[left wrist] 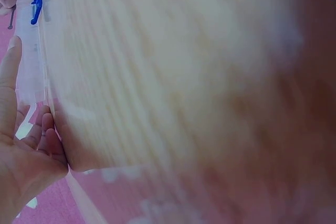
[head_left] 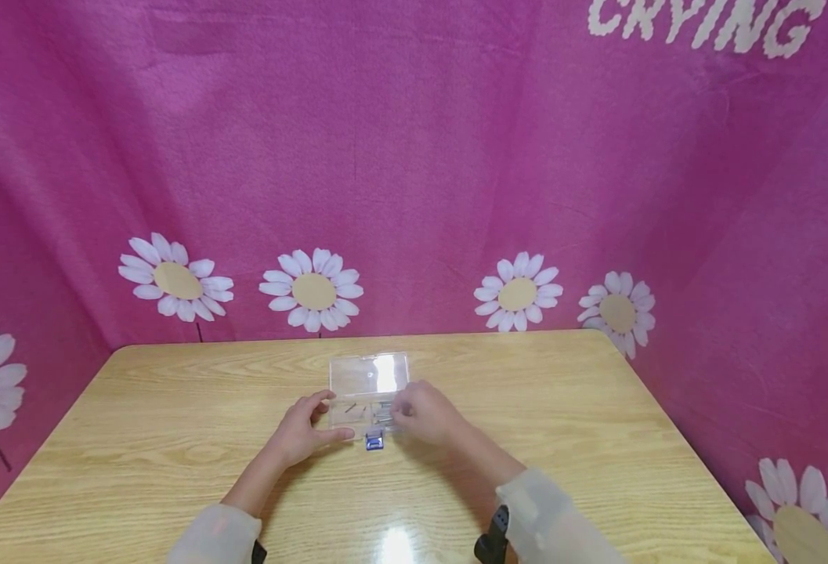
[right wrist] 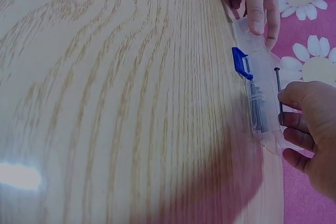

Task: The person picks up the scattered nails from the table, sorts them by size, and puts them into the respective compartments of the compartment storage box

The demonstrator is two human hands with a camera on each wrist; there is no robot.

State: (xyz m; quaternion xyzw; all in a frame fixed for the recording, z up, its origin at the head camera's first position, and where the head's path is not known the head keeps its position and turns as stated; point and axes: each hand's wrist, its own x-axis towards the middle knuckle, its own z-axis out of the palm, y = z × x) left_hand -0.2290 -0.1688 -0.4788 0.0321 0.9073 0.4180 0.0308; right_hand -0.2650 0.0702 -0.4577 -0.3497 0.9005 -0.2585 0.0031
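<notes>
A clear plastic box (head_left: 352, 377) lies on the table with its lid raised at the back and a blue latch (head_left: 374, 441) in front. My left hand (head_left: 302, 429) holds the box's left end, thumb at the front side and fingers toward the back corner. Between thumb and fingers, my right hand (right wrist: 312, 124) pinches a long nail (right wrist: 279, 85), its flat head up, over the box's right part. More nails (right wrist: 255, 109) lie in the right compartment. In the left compartment are a few small thin pieces (head_left: 351, 408).
The wooden table (head_left: 526, 407) extends around the box on all sides. Behind and beside it hangs a pink cloth (head_left: 414, 172) with white daisies. Dark straps (head_left: 493, 536) sit at the wrists by the light sleeves.
</notes>
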